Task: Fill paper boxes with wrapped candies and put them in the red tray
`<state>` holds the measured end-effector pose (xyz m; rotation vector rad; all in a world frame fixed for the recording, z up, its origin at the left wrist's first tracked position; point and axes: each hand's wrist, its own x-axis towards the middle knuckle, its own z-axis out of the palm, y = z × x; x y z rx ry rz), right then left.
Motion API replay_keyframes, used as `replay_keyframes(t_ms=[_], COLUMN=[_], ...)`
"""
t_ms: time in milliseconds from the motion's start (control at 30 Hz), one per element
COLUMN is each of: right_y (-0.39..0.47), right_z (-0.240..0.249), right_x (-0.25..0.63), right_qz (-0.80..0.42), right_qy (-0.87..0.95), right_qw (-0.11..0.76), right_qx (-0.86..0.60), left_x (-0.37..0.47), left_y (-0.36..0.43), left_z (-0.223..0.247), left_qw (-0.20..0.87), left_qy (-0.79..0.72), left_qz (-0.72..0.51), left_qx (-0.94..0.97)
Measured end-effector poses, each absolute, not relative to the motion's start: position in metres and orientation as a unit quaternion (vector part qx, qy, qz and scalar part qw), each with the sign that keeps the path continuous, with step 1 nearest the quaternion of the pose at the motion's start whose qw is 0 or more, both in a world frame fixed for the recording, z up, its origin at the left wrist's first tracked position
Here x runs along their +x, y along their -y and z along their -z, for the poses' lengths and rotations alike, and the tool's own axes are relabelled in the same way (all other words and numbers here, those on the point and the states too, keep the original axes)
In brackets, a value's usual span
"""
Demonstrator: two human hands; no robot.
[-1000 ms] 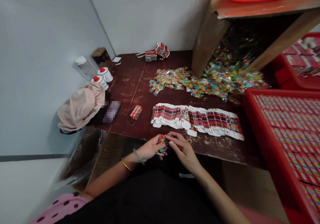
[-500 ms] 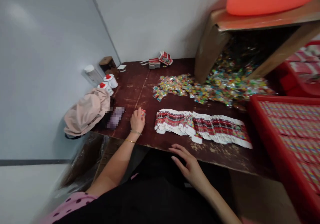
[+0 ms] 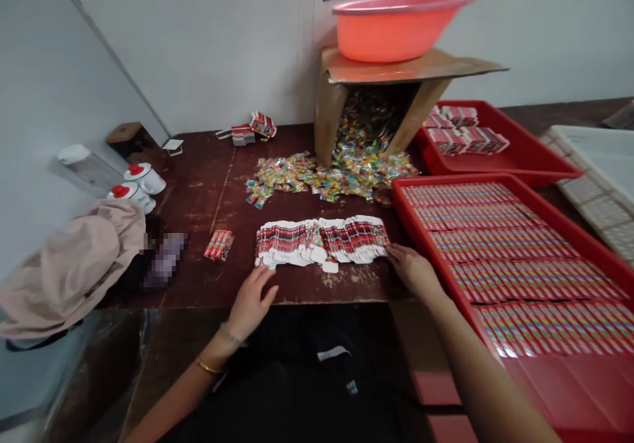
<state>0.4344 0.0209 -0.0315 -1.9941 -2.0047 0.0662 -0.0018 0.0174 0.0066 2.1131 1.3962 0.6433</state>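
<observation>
A row of overlapping flat red-and-white cartons [image 3: 290,239] lies across the table in front of me. My right hand [image 3: 415,272] is at the row's right end, fingers stretched out against the last cartons; its thumb is hard to see. My left hand [image 3: 251,303] hovers at the table's front edge, just below the row's left end, with thumb and fingers apart and nothing in them. A small group of red packs [image 3: 218,245] sits left of the row. Behind the row, small clear-wrapped colourful pieces [image 3: 282,173] are spread out.
A cardboard box [image 3: 329,109] spills wrapped pieces and carries a pink basin [image 3: 391,30]. At right, a red tray [image 3: 545,407] holds rows of packs; another red tray [image 3: 537,159] stands behind. Lidded mugs [image 3: 148,180] and a beige cloth item [image 3: 69,265] are at left.
The view has swung right. My left hand has left the small red packs and moved towards the row. My right hand has reached the row's right end, where the cartons now lie closer together.
</observation>
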Motion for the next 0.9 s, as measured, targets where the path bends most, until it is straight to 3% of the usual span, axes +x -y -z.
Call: replay_keyframes(t_ms=[133,233,367,667,800,900], right_y=[0.004,0.012,-0.016,-0.061,-0.035,-0.009], right_z=[0.029,0.02,0.006,0.007,-0.014,-0.027], right_x=[0.41,0.401,0.402,0.39,0.376,0.326], right_qz=[0.011,-0.014,-0.098,-0.081,-0.026,-0.023], right_qy=[0.675,0.657,0.58,0.498,0.49,0.527], right_qw=[0.174,0.178,0.193,0.186,0.283,0.353], right_qx=[-0.717,-0.733,-0.785,-0.843,-0.824,-0.773], left_x=[0.038,0.061,0.078,0.073,0.066,0.077], left_y=[0.003,0.006,0.006,0.017,0.014,0.007], left_z=[-0.012,-0.021,-0.028,-0.03,-0.028,-0.028], left_qw=[0.413,0.464,0.467,0.472,0.499,0.603], left_qy=[-0.461,-0.421,-0.393,-0.401,-0.421,-0.398], left_qz=[-0.216,-0.192,-0.163,-0.13,-0.146,-0.211], left_qx=[0.755,0.755,0.775,0.775,0.743,0.659])
